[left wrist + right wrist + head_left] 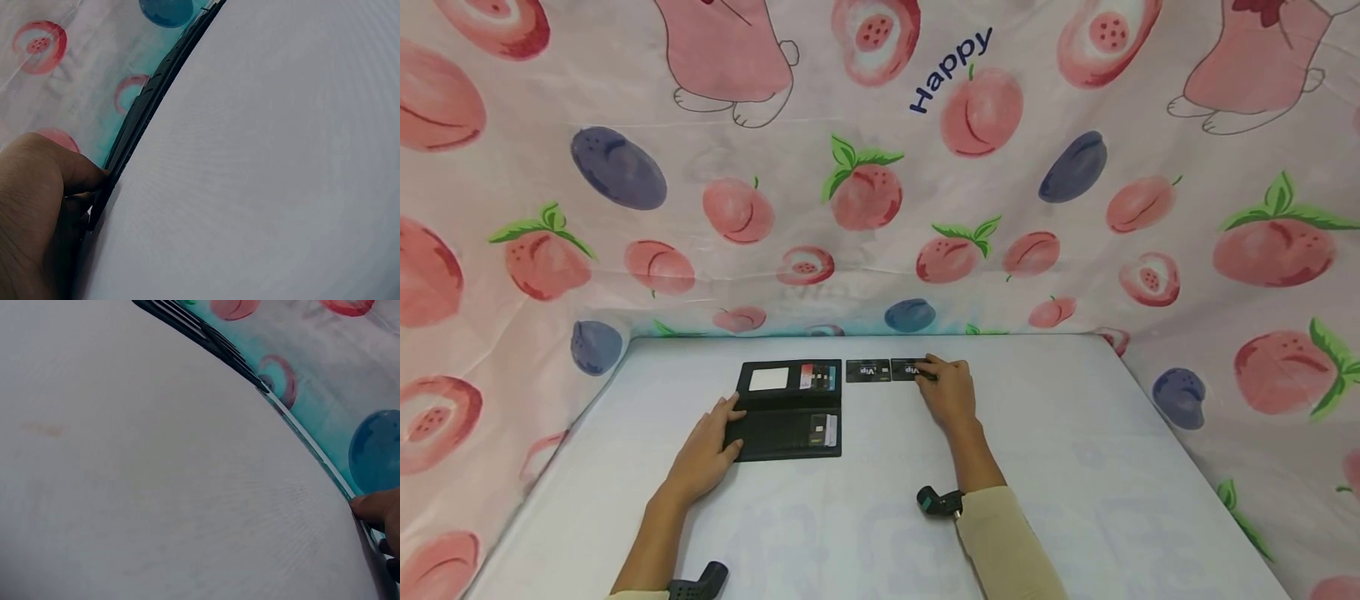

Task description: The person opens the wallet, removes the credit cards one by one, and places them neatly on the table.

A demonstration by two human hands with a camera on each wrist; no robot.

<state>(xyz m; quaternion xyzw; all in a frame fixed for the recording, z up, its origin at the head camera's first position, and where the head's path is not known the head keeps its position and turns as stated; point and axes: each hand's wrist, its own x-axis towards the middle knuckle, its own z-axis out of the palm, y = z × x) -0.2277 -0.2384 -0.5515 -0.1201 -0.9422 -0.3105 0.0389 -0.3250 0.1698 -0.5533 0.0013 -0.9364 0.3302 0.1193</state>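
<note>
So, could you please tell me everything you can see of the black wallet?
The black wallet lies open on the white table, its leather-like halves joined by a fold. The far half shows a white panel and colourful cards; the near half has more cards at its right. The left hand touches its left edge.

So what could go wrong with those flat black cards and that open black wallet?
The right hand touches one black rectangular VIP card, which lies end to end with a matching black card, so a slip might knock both crooked.

The left hand holds the left edge of the open black rectangular wallet; if that tips, the black and white cards in its lower half might slide out.
</note>
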